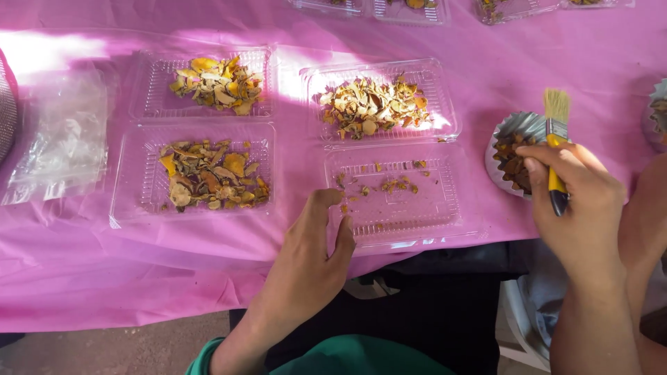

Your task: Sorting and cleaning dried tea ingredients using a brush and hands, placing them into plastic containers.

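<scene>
At the table's near edge, the left hand (309,253) rests loosely curled, empty, against the nearly empty clear tray (399,198). Right hand (577,201) grips a yellow-handled brush (556,139) upright, bristles pointing away (beside a foil cup (514,128)).

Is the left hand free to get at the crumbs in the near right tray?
Probably yes: the left hand rests at the open tray edge, empty, with nothing between it and the crumbs.

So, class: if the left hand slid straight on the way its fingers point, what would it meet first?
The left hand already touches the near rim of the nearly empty clear tray; going on, it would probably reach the few dried scraps inside.
</scene>
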